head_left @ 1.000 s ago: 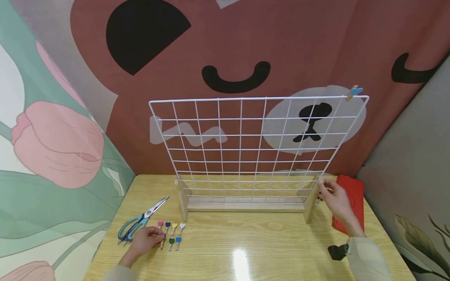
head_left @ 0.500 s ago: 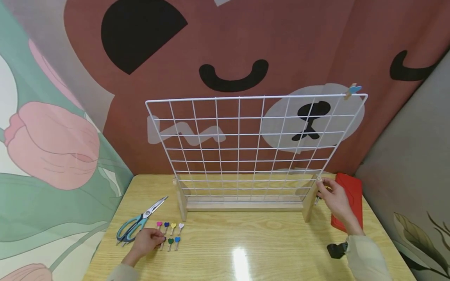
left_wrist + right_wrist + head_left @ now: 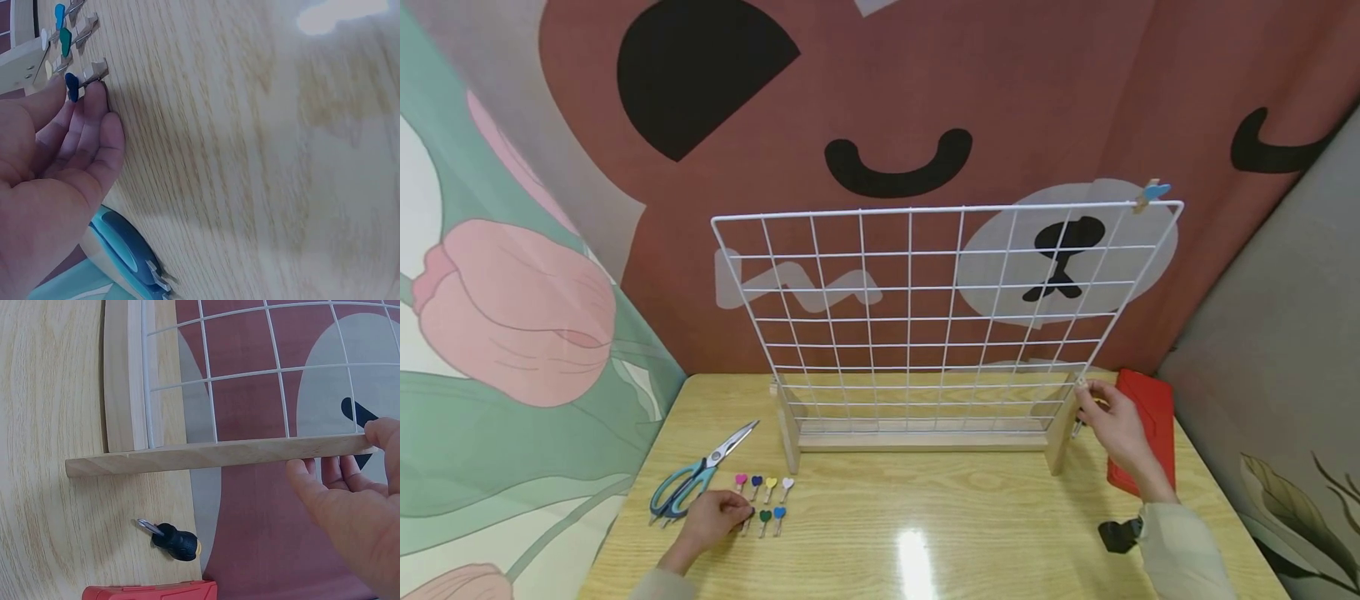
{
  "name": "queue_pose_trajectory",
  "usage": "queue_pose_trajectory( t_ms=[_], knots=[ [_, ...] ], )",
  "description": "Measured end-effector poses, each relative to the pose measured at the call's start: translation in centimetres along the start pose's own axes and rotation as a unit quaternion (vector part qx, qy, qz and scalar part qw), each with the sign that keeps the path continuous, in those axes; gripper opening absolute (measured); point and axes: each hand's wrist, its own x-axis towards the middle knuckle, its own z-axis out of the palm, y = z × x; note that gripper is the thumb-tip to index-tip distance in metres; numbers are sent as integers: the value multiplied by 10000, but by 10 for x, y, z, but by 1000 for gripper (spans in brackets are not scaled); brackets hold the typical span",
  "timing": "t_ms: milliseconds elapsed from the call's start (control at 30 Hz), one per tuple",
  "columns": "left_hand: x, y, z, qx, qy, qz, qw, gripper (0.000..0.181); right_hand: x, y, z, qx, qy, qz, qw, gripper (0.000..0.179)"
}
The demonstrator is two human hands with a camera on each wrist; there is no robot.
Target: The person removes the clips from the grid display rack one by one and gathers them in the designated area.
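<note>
In the head view my left hand (image 3: 709, 518) is at the front left of the table, thumb and fingertips pinching a small wooden clothespin with a dark heart (image 3: 72, 87). Several more heart clothespins lie beside it, among them a green one (image 3: 765, 517), a blue one (image 3: 779, 513) and a pink one (image 3: 741, 479). My right hand (image 3: 1116, 423) grips the top end of the right wooden upright (image 3: 212, 455), thumb on one side, fingers on the other. That upright supports a white wire grid (image 3: 910, 318). A clothespin with a light-blue heart (image 3: 1156, 192) is clipped near the grid's top right corner.
Blue-handled scissors (image 3: 703, 468) lie left of the clothespins. A red case (image 3: 1157, 450) and a stubby black screwdriver (image 3: 175, 542) lie right of the stand. The wooden crossbar (image 3: 925, 442) joins the uprights. A patterned cloth (image 3: 880, 92) hangs behind the table.
The camera view has shifted slightly. Both hands stay in nearly the same places, the left at the clothespin and the right on the upright.
</note>
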Motion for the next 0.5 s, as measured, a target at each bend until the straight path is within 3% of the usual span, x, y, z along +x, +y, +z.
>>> queue_pose_trajectory(
  t_ms=[233,333,500],
  knots=[
    [-2,2,-10,62,22,-52,10000,7,-1,-2,-1,-40,-72,78,9999,50],
    [-2,9,-18,-315,47,26,9995,10,-1,-2,-1,-65,-87,67,9999,51],
    [1,34,-32,-978,-34,168,9951,20,-1,0,-2,-63,-91,67,9999,52]
  ],
)
